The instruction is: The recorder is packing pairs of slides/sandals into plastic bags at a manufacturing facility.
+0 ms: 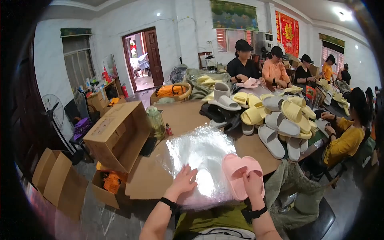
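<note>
A pair of pink slippers (233, 173) lies side by side at the right edge of a stack of shiny transparent plastic bags (202, 146). My right hand (252, 186) reaches into the right slipper's opening, its fingers closed on the pair. On the left part of the stack rests my left hand (184, 182), flat with fingers stretched out and holding nothing. Beneath the bags is a table covered in brown cardboard (148, 180). To the right, a large heap of yellow and grey slippers (280, 122) covers the table.
An open cardboard box (116, 134) lies tipped on the table's left, near a greenish jar (155, 122) and a small red bottle (168, 129). Orange bundles fill a lower box (112, 182). Sacking (290, 188) hangs at the right. Several co-workers (276, 68) handle slippers along the table.
</note>
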The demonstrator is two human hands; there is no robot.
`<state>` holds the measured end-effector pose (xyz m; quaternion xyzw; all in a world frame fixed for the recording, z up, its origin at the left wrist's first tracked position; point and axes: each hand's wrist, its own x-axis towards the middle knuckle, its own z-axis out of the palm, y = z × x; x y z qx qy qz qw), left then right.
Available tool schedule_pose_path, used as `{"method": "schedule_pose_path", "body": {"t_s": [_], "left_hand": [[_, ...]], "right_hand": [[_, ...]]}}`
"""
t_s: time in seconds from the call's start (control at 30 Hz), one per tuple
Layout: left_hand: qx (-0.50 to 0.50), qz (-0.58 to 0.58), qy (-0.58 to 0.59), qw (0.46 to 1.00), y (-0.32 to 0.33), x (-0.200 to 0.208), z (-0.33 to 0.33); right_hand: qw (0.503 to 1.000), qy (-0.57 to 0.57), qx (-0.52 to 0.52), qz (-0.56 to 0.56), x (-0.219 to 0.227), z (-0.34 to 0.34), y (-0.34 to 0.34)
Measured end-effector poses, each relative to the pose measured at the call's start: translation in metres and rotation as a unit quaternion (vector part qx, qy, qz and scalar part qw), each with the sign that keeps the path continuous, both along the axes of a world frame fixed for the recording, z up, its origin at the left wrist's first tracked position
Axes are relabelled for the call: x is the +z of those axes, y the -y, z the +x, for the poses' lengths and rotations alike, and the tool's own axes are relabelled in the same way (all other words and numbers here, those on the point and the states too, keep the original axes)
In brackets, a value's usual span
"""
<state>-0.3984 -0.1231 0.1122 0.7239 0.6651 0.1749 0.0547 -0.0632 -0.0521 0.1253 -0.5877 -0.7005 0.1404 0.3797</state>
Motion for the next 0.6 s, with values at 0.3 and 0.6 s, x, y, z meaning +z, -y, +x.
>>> {"method": "schedule_pose_path", "body": {"t_s": [0.3, 0.6], "left_hand": [[-0.067, 0.029, -0.022, 0.997, 0.013, 0.021, 0.062], [-0.045, 0.102, 0.076, 0.991, 0.006, 0.005, 0.061]], "right_hand": [[0.993, -0.096, 0.044, 0.046, 0.024, 0.034, 0.035], [0.986, -0.108, 0.12, -0.031, 0.052, 0.029, 0.064]]}}
